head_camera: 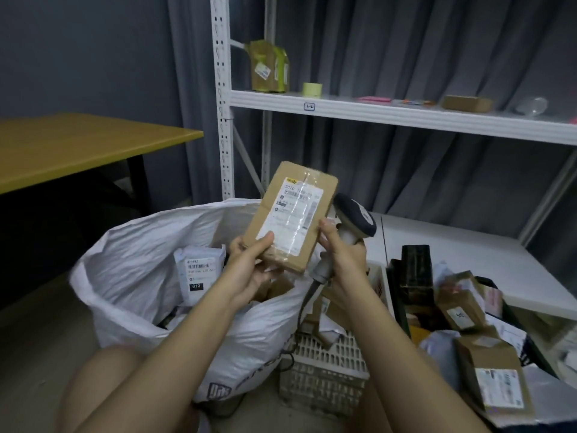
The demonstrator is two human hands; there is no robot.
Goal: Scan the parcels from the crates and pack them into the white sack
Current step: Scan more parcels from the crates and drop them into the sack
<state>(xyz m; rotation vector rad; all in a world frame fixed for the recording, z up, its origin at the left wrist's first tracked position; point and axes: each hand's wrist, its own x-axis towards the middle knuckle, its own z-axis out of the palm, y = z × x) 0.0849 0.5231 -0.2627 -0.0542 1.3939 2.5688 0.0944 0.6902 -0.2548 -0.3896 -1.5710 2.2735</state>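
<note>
- Head view: left hand (249,264) gripped a cardboard parcel (292,215) above the white sack (131,260); right hand (342,251) clasped the scanner (356,218).
- Crates (324,364) at five o'clock; parcel label blurred.

Parcel label (290,214) txt too blurred; dark crate (530,345) cut off right

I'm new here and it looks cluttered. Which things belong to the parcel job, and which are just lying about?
In the job: box held in the left hand; scanner in the right hand; white sack; white crate; dark crate.

Lying about: tape roll, green package, pink pad, table.
</note>
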